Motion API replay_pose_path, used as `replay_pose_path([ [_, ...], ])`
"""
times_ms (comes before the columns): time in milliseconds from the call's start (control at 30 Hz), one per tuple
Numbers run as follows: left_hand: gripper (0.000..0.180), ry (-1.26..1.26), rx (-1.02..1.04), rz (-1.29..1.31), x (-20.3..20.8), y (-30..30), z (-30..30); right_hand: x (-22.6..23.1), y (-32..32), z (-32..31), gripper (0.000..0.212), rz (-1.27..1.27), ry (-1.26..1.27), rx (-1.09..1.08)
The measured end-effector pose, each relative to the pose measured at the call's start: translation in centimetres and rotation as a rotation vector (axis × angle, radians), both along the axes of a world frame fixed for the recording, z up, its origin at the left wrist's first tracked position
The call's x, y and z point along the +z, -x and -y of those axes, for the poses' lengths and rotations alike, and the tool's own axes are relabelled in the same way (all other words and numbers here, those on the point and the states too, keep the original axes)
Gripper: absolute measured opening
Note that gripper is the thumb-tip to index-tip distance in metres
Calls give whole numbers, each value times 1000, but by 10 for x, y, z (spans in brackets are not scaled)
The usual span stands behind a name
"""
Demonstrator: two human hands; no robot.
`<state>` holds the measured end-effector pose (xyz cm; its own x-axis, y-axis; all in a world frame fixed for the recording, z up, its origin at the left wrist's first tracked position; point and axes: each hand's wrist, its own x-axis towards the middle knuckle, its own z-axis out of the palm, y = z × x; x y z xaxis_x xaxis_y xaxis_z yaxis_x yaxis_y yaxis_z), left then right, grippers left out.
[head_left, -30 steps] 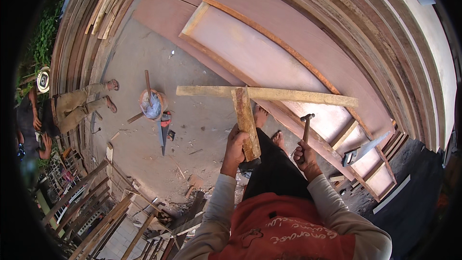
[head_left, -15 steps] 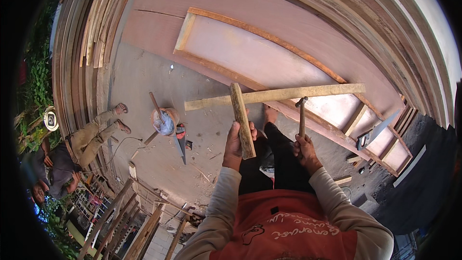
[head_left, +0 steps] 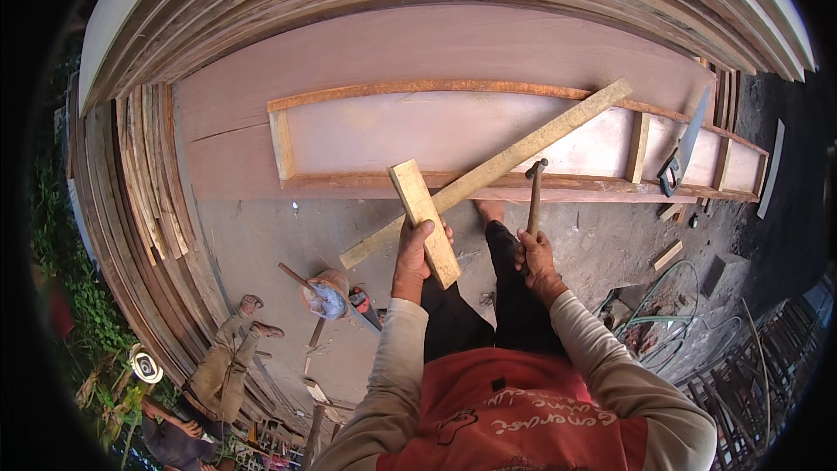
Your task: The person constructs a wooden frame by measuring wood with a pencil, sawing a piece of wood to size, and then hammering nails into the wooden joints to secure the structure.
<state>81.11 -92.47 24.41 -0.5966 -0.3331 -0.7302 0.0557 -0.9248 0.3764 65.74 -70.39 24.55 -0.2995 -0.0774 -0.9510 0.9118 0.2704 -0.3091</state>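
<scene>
My left hand is closed around a short wooden board, held tilted in front of me. In my closed right hand a hammer stands upright by its wooden handle, head at the top. Beyond both hands, a long wooden batten slants across a wooden frame with a pale panel inside. The batten's near end reaches behind the short board. On the frame's right part rests a handsaw with a black handle.
A bucket of tools stands at left, beside a red-handled saw. Long boards are stacked along the left side. Another person is at lower left. A green hose coils at right among offcuts.
The view has turned, so the frame now runs nearly level. The short board has tilted to show its broad, pale face. Both hands keep their holds.
</scene>
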Motion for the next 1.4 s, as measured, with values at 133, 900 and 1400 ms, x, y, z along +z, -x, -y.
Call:
replay_pose_path([
  [133,52,187,-305,335,-10,32,24,-60,-11,21,33,-271,-112,-265],
  [900,51,154,-419,575,-57,-173,38,-182,69,173,45,-375,10,-578],
  [1400,53,439,-521,567,-77,-114,59,-201,131,276,32,-159,348,-825],
])
